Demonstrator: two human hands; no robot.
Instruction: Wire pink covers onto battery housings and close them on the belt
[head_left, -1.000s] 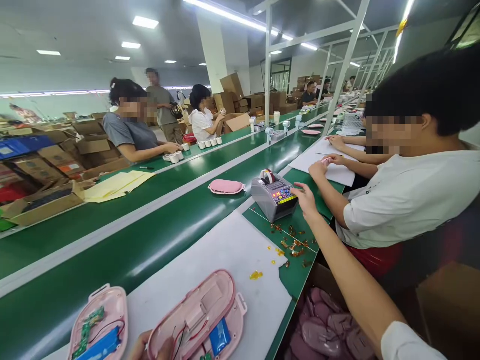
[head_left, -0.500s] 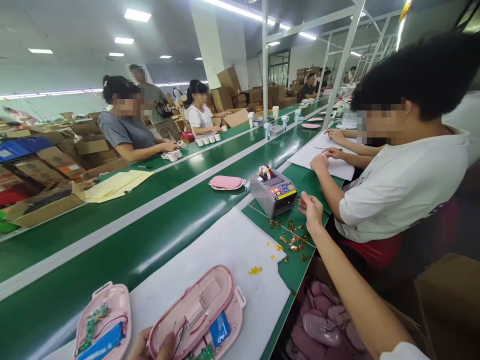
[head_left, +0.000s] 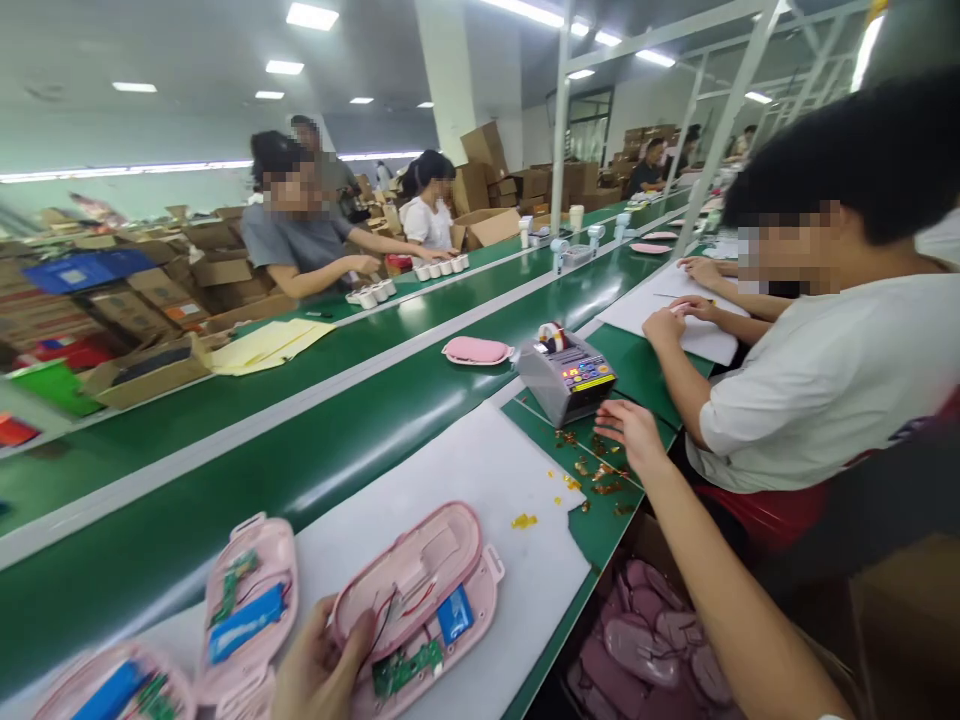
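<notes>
1. Pink case (head_left: 420, 590) lies open on the white mat (head_left: 480, 470) at the near edge of the desk (head_left: 637, 365). A blue cell, a green board and red and black wires show inside it.
2. Left hand (head_left: 322, 665) closes on the case's near end, with the thumb laid over its rim.
3. Right hand (head_left: 634, 432) is open, palm down and fingers spread, well apart from the case. It holds nothing that can be made out.
4. Dispenser (head_left: 566, 375), grey with coloured buttons and a tape roll on top, stands just beyond the right hand.
5. Tape scraps (head_left: 592, 470), amber, lie scattered on the green desk under and beside the right hand.
6. Second case (head_left: 251, 600), also open, lies just left of the left hand. A third case (head_left: 112, 690), blurred, is in the lower-left corner.
7. Belt (head_left: 300, 440), green, runs beyond the mat. A shut case (head_left: 476, 350) rests on it near the dispenser.
8. Shells (head_left: 652, 640), pink, fill a box below the desk's edge.
9. Co-worker (head_left: 825, 380) in a white shirt sits to the right, both hands on a white sheet (head_left: 705, 340).
</notes>
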